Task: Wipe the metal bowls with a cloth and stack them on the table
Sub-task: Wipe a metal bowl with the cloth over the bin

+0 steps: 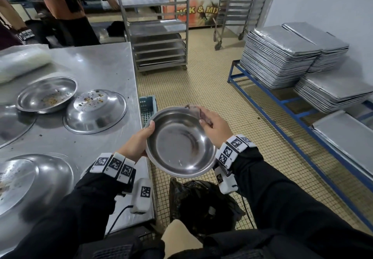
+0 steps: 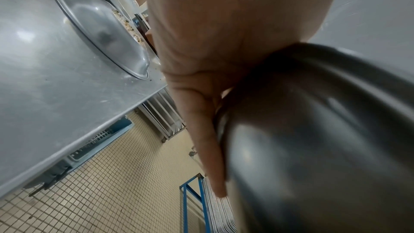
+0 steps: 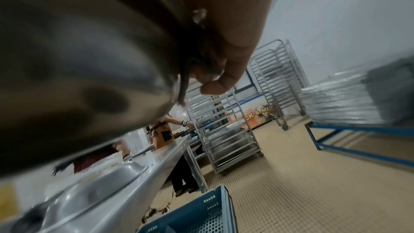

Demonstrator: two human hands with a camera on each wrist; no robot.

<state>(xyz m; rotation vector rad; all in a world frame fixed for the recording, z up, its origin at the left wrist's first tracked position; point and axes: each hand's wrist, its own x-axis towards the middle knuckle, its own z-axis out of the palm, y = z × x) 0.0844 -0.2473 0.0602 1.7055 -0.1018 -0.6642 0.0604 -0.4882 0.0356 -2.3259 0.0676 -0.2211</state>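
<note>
I hold a shiny metal bowl (image 1: 180, 143) in the air past the table's right edge, its inside facing up. My left hand (image 1: 141, 139) grips the bowl's left rim, thumb on top; the left wrist view shows the bowl's underside (image 2: 313, 130) against my fingers (image 2: 208, 139). My right hand (image 1: 214, 125) pinches a dark cloth (image 1: 194, 112) over the far right rim; the right wrist view shows that cloth (image 3: 201, 56) bunched under my fingers. Several dirty bowls lie on the steel table (image 1: 105, 60): one upright with crumbs (image 1: 47, 94), one upside down (image 1: 95, 110), another upside down near me (image 1: 30, 180).
A black bin bag (image 1: 201, 202) gapes on the tiled floor below the bowl. A blue crate (image 1: 148, 107) sits beside the table. Tray racks (image 1: 159, 26) stand behind; stacked baking trays (image 1: 282, 54) rest on a blue frame at right. Another person (image 1: 66, 6) works at the back left.
</note>
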